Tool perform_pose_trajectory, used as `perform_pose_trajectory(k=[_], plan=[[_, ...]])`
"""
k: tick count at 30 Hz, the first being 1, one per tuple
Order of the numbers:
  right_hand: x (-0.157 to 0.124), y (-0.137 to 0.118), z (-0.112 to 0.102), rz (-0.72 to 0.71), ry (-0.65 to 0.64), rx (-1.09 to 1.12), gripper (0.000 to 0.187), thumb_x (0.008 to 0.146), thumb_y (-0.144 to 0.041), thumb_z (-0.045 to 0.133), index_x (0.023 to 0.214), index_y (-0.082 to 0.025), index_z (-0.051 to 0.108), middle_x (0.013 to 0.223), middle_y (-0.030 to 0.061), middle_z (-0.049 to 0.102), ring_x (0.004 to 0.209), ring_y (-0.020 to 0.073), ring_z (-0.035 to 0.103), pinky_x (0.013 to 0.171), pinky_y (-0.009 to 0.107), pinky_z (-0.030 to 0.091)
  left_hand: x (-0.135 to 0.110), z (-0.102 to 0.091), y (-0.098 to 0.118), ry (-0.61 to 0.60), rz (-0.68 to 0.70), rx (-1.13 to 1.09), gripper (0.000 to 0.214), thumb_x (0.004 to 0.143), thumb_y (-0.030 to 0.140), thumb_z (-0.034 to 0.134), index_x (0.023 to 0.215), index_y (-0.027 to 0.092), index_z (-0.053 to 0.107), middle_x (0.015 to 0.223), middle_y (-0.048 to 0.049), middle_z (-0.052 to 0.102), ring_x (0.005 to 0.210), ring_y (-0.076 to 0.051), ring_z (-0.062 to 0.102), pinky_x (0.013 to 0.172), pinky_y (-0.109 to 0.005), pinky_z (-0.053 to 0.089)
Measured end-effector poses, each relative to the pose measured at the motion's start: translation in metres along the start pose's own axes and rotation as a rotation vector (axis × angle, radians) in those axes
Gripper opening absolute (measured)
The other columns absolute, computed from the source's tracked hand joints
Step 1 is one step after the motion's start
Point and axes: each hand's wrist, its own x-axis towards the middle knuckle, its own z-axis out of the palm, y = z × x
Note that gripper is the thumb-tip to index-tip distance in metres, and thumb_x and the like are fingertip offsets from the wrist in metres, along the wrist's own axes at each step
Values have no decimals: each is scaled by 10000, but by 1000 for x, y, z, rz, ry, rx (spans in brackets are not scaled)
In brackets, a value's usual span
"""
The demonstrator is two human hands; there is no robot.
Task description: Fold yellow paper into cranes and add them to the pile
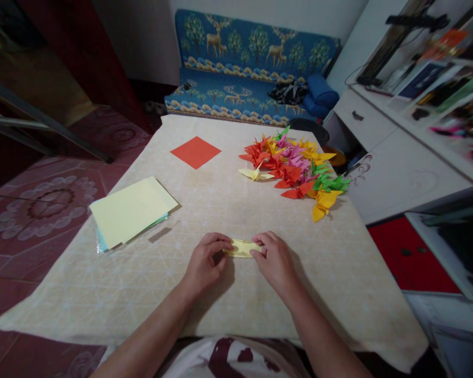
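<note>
A small folded piece of yellow paper (243, 248) lies on the beige table (181, 273) near its front edge. My left hand (204, 264) pinches its left end with curled fingers. My right hand (274, 260) pinches its right end the same way. Both hands rest on the tabletop around the paper.
A stack of pale yellow paper sheets (131, 211) lies to the left. A red square sheet (195, 152) sits farther back. A pile of several coloured folded paper cranes (297, 170) lies at the right. A blue patterned sofa (252, 68) stands behind; white cabinets (398, 163) flank the right.
</note>
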Motion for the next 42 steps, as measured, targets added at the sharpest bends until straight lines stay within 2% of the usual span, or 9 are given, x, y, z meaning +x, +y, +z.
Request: perform_pose_trajectory(k=[7, 10, 13, 17, 20, 24, 30, 34, 42], plan=[[2, -2, -3, 33, -23, -71, 129, 704, -103, 551, 616, -196, 568, 639, -5, 579, 561, 116, 507, 516, 219, 343, 3, -1, 2, 150, -34, -22, 334, 757, 114, 602, 1074, 203, 657, 1151, -107, 578, 1090, -231, 558, 936, -388, 467], [-4, -2, 0, 154, -19, 234, 87, 713, -169, 551, 629, -190, 565, 562, -18, 531, 515, 119, 496, 459, 204, 340, 1, 2, 1, 258, -168, -252, 390, 794, 213, 618, 1182, 197, 572, 1209, -126, 555, 1078, -223, 582, 897, -373, 498], [-11, -5, 10, 294, 10, 617, 150, 726, -316, 602, 674, -189, 540, 581, -26, 515, 495, 118, 493, 416, 195, 377, 3, 7, 3, 229, -367, -534, 474, 768, 291, 674, 1207, 171, 540, 1124, -126, 620, 967, -209, 640, 836, -351, 519], [-19, -11, 22, 337, 58, 865, 271, 724, -406, 662, 693, -178, 519, 624, -30, 521, 504, 91, 490, 452, 189, 435, 16, 14, 12, 71, -478, -743, 396, 703, 348, 738, 1008, 106, 670, 857, -90, 691, 715, -159, 640, 659, -260, 499], [-19, -14, 25, 300, 64, 936, 280, 750, -417, 670, 751, -176, 526, 585, -46, 515, 476, 75, 475, 452, 171, 424, 26, 18, 19, 84, -512, -696, 296, 690, 352, 747, 797, 78, 720, 638, -47, 659, 524, -94, 536, 521, -202, 397], [-10, -12, 24, 266, 47, 1009, 306, 832, -471, 577, 904, -174, 559, 493, -73, 464, 391, 73, 424, 382, 166, 359, 35, 21, 23, 57, -529, -736, 278, 694, 346, 741, 783, 83, 738, 618, -47, 666, 501, -96, 525, 499, -207, 370], [-1, -13, 26, 206, 154, 843, 270, 774, -418, 649, 716, -169, 559, 451, -73, 446, 379, 70, 402, 380, 175, 321, 36, 23, 20, 28, -499, -751, 283, 660, 343, 769, 773, 86, 736, 672, -67, 698, 547, -126, 588, 532, -227, 432], [-3, -14, 30, 230, 213, 826, 243, 763, -390, 650, 708, -175, 552, 482, -53, 497, 414, 96, 462, 408, 193, 373, 34, 26, 16, -10, -458, -767, 330, 643, 303, 784, 892, 93, 727, 757, -80, 720, 607, -154, 632, 578, -253, 481], [-3, -13, 28, 191, 118, 937, 212, 753, -329, 669, 835, -177, 547, 703, 9, 633, 586, 128, 588, 550, 227, 491, 29, 27, 11, 111, -372, -580, 269, 709, 336, 732, 868, 120, 703, 780, -79, 714, 665, -171, 642, 616, -267, 493]])
